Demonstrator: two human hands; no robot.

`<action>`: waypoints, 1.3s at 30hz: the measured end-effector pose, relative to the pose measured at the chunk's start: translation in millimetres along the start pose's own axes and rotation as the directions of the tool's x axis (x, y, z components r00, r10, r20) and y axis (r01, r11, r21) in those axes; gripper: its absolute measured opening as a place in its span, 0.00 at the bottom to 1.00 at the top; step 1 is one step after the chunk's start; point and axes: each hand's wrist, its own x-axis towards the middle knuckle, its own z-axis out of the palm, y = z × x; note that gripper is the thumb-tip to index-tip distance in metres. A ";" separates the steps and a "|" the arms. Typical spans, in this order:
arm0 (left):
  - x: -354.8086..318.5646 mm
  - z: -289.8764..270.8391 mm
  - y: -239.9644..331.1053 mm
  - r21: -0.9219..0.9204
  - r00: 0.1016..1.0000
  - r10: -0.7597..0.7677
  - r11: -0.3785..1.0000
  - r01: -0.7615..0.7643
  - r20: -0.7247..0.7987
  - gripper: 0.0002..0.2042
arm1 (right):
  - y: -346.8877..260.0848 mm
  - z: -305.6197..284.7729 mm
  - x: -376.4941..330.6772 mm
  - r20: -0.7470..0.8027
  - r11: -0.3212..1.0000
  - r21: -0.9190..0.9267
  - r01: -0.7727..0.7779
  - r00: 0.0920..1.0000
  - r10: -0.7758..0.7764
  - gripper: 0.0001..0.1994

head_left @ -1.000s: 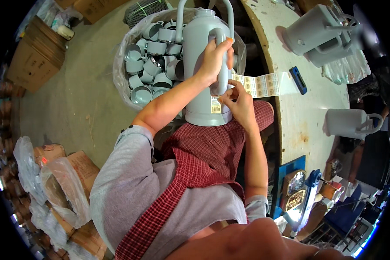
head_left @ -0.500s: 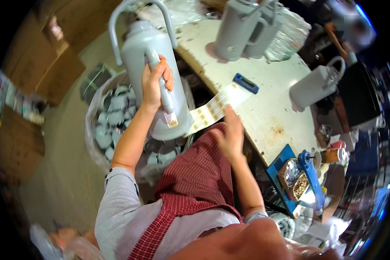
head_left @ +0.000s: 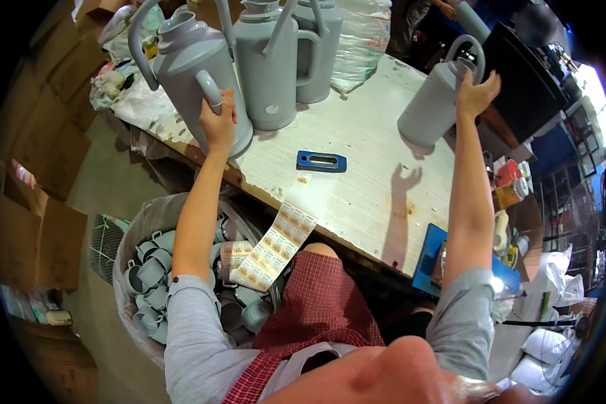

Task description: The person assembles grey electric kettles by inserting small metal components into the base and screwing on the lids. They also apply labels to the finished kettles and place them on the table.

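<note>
My left hand [head_left: 219, 122] is closed around the side handle of a grey vacuum jug [head_left: 194, 87] at the left of the table. Its base is at the table edge; whether it rests there is hard to tell. My right hand [head_left: 477, 95], thumb and fingers apart, is at the upper part of another grey jug [head_left: 427, 104] lying tilted on the right. Two more grey jugs, a nearer one [head_left: 268, 74] and one behind it [head_left: 320, 50], stand beside the left jug. A sheet of small stickers [head_left: 276, 244] hangs over the table's front edge from under a blue tool [head_left: 321, 161].
A lined bin [head_left: 124, 269] of grey plastic cup-shaped parts [head_left: 156, 266] stands below the table [head_left: 363, 195] at left. A blue-based device [head_left: 424, 259] is at the right front corner. Plastic bags [head_left: 360, 44] lie at the back; cardboard boxes [head_left: 54, 229] stand far left.
My left hand has brought the held jug from above the bin to the table's left side. My right hand has left the sticker sheet and reached the right-hand jug. The view has shifted.
</note>
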 end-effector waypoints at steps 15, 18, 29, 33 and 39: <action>31.7 1.6 -8.8 0.522 0.667 0.701 0.483 -0.704 0.251 0.32 | -199.9 160.2 -195.0 0.670 0.801 0.387 -0.457 0.736 0.097 0.20; 89.6 49.0 0.8 0.568 0.576 0.802 0.404 -0.718 0.158 0.40 | -233.4 79.2 -203.7 0.663 0.643 0.553 -0.529 0.747 0.045 0.15; 130.6 37.1 47.9 0.457 0.953 0.295 0.859 -0.230 -0.075 0.21 | -199.6 -90.6 -342.3 0.791 0.940 0.200 -0.276 0.612 0.011 0.10; 138.1 -34.2 110.8 0.248 0.913 0.397 0.897 -0.365 -0.094 0.25 | -201.9 -83.5 -353.4 0.770 0.938 0.158 -0.307 0.633 0.077 0.09; 96.0 -144.8 181.3 0.085 0.989 0.110 0.991 -0.102 -0.099 0.17 | -194.0 -72.0 -353.1 0.824 0.921 -0.012 -0.389 0.519 0.230 0.09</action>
